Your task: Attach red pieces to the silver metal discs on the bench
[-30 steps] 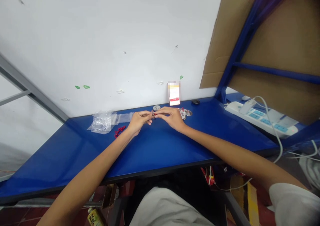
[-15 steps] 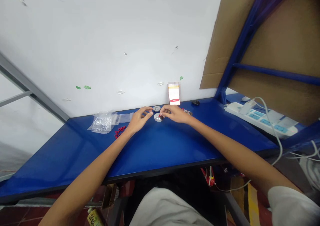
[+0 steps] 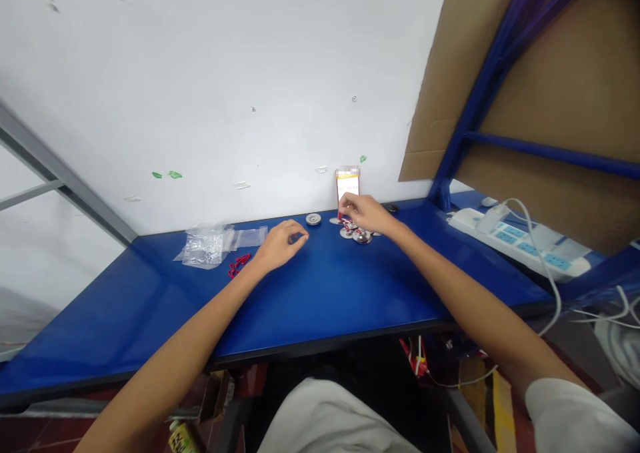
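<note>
My right hand (image 3: 354, 210) is closed in a pinch above a group of small, shiny silver discs (image 3: 361, 236) with red cords, shaped like little cymbals. Its fingertips are on the red cord (image 3: 341, 216) of one disc low at the back of the group; the fingers partly hide the grip. My left hand (image 3: 284, 243) hovers over the blue table (image 3: 310, 299), thumb and fingers curved apart with nothing between them. Just beyond it lies a round grey disc (image 3: 313, 219) with a ringed centre. Loose red cords (image 3: 239, 264) lie left of my left wrist.
Clear plastic bags (image 3: 204, 246) lie at the back left. A phone (image 3: 348, 181) leans upright on the wall behind my right hand, with a black round object (image 3: 391, 207) to its right. A white power strip (image 3: 520, 243) with a plugged-in cable occupies the right side.
My right hand has moved right and slightly back, taking the silver disc from in front of the grey disc to the group. My left hand has stayed nearly in place.
</note>
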A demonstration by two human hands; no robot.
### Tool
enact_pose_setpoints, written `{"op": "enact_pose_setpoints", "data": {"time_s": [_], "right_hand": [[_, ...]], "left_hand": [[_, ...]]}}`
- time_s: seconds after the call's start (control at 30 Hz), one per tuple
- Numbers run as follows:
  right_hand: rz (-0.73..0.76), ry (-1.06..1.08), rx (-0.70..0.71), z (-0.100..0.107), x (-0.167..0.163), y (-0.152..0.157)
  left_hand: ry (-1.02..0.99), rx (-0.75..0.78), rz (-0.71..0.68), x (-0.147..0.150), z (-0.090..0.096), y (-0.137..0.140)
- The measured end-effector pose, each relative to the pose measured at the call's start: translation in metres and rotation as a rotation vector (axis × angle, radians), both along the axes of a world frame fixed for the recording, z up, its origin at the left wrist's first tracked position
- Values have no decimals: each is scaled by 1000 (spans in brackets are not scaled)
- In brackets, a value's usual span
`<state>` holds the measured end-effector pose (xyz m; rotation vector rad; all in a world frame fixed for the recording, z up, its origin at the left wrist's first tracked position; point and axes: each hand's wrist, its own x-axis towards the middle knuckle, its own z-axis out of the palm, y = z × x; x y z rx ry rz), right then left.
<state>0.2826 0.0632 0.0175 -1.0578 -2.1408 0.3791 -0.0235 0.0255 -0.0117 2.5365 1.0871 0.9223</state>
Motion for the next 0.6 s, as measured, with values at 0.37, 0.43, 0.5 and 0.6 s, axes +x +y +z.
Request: {"op": "enact_pose_setpoints", "data": {"time_s": [0.37, 0.43, 0.5, 0.6], "right_hand": [[-65, -435, -146, 5, 48, 17], [-55, -453, -167, 5, 47, 17], [-59, -453, -147, 6, 46, 18], [-70, -434, -39, 6, 42, 17]], "left_hand": [[127, 87, 175, -23, 11, 13], [152, 92, 161, -23, 13, 13], [186, 100, 172, -26, 17, 12], [299, 94, 232, -38, 28, 13]]}}
